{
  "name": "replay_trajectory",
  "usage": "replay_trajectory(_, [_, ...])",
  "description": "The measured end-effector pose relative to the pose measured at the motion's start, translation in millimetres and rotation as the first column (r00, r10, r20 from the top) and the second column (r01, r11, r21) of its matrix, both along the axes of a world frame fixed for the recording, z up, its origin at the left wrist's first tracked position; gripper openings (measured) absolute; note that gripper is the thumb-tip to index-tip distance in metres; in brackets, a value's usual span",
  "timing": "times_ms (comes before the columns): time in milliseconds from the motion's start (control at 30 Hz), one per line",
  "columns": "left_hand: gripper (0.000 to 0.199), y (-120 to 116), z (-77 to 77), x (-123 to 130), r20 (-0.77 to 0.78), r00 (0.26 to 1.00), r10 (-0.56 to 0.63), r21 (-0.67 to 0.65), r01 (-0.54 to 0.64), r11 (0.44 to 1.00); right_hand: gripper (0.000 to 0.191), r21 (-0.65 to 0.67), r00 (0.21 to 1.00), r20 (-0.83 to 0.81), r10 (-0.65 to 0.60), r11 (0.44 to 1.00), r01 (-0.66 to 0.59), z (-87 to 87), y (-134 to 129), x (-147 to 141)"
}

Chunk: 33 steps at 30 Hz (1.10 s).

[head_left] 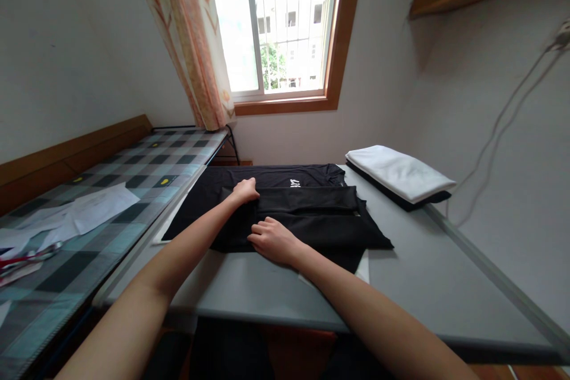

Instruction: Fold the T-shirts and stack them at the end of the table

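A black T-shirt (307,227) lies spread across the grey table, partly folded over itself, with a bit of white print showing near its far side. My left hand (246,190) is closed on the fabric around the middle of the shirt. Nearer to me, my right hand (275,240) has its fingers curled onto the shirt's near part, pinching the cloth. Something white and flat (363,267) peeks out from beneath the shirt at its near right and left edges.
On the right of the grey table (427,285), folded white cloth (398,172) lies on folded black cloth (412,204). To the left is a bed with a checked cover (107,276) and loose papers (89,211). A window (285,29) and curtain (191,29) are behind.
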State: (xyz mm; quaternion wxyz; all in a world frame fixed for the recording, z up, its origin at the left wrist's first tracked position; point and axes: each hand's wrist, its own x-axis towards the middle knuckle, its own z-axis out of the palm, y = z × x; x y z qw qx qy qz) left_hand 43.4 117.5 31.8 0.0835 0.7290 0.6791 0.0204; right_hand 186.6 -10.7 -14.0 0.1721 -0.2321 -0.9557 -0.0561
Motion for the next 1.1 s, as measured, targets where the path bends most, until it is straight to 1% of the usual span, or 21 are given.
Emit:
replay_trajectory(67, [0.033, -2, -0.6, 2, 0.005, 1.0, -0.019, 0.058, 0.018, 0.998, 0.018, 0.034, 1.0, -0.004, 0.017, 0.999, -0.017, 2.1, 0, 0])
replay_trajectory(133, [0.031, -5, 0.1, 5, 0.011, 0.999, -0.041, 0.108, 0.04, 0.993, 0.017, 0.073, 1.0, -0.02, 0.023, 0.997, -0.022, 5.2, 0, 0])
replay_trajectory(200, [0.032, -7, 0.4, 11, 0.03, 0.993, -0.111, 0.159, 0.105, 0.982, 0.015, 0.095, 0.999, -0.032, 0.025, 0.995, -0.022, 7.9, 0, 1])
replay_trajectory(267, [0.035, -9, -1.2, 17, 0.05, 0.978, -0.203, 0.184, 0.191, 0.964, 0.014, 0.076, 0.999, -0.017, 0.034, 0.997, -0.033, 9.0, -1, 2])
replay_trajectory(333, [0.039, -9, -4.8, 22, 0.066, 0.956, -0.285, 0.159, 0.272, 0.949, 0.013, 0.027, 0.998, 0.017, 0.053, 0.998, -0.053, 8.7, -1, 4])
replay_trajectory(433, [0.039, -8, -10.6, 22, 0.112, 0.93, -0.35, 0.083, 0.342, 0.936, 0.013, -0.047, 0.997, 0.041, 0.066, 0.997, -0.064, 8.1, -2, 7])
replay_trajectory(500, [0.034, -7, -12.2, 18, 0.16, 0.909, -0.385, 0.089, 0.375, 0.923, 0.012, -0.081, 0.997, 0.029, 0.065, 0.995, -0.062, 8.6, -2, 8])
replay_trajectory(567, [0.029, -7, -11.0, 9, 0.203, 0.879, -0.431, 0.134, 0.411, 0.902, 0.012, -0.107, 0.998, 0.013, 0.063, 0.992, -0.061, 9.9, -2, 10])
replay_trajectory(667, [0.024, -6, -5.5, -9, 0.229, 0.82, -0.524, 0.198, 0.488, 0.85, 0.012, -0.137, 0.998, -0.002, 0.058, 0.989, -0.057, 12.3, -2, 11])
replay_trajectory(733, [0.024, -7, -2.4, -24, 0.212, 0.788, -0.578, 0.251, 0.528, 0.811, 0.011, -0.153, 0.998, -0.011, 0.054, 0.987, -0.055, 13.9, -1, 12])
replay_trajectory(767, [0.024, -8, -1.7, -32, 0.189, 0.782, -0.594, 0.284, 0.535, 0.795, 0.011, -0.164, 0.998, -0.013, 0.053, 0.985, -0.055, 14.7, -1, 13])
replay_trajectory(833, [0.027, -9, -3.2, -46, 0.12, 0.798, -0.59, 0.33, 0.528, 0.782, 0.01, -0.194, 0.999, -0.014, 0.047, 0.98, -0.049, 16.4, 0, 14])
replay_trajectory(933, [0.037, -13, -12.0, -57, 0.011, 0.845, -0.535, 0.31, 0.506, 0.805, 0.009, -0.239, 0.999, -0.017, 0.028, 0.971, -0.031, 18.7, 1, 17])
replay_trajectory(1000, [0.046, -17, -20.2, -57, -0.033, 0.853, -0.521, 0.266, 0.51, 0.818, 0.008, -0.257, 0.999, -0.029, 0.018, 0.966, -0.025, 19.9, 0, 18])
replay_trajectory(1100, [0.052, -22, -31.9, -48, -0.055, 0.837, -0.545, 0.201, 0.543, 0.815, 0.006, -0.273, 0.999, -0.046, 0.017, 0.961, -0.029, 20.2, 0, 18])
